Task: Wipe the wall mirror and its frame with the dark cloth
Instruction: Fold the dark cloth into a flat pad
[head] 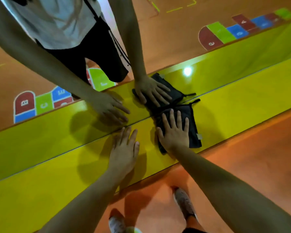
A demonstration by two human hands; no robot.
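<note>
The person bends over the bottom edge of the mirror [175, 39], which fills the upper half of the frame. The yellow frame [57, 165] runs as a band from lower left to upper right. The cloth [193, 130] lies folded on that band, right of centre, its top edge against the seam where glass meets yellow. The right hand [175, 133] lies flat on it, fingers spread and straight, pressing rather than pinching. The left hand [124, 148] is flat on bare yellow just beside it, fingers together, tips at the seam, seemingly as a brace.

To my eye the step is wiping the lower frame. Done well, the palm's weight would stay even over the fold and the cloth would travel along the band in long overlapping strokes. Its edge would run into the seam, where dust is likely to gather. The loose loop at the top corner could drag across the glass.

By count: one cloth, one mirror, one frame band, two hands, and two shoes [185, 202] on the orange floor at the bottom of the frame. The glass doubles the hands and cloth, and shows two runs of hopscotch tiles [242, 29], upper right and mid left.
</note>
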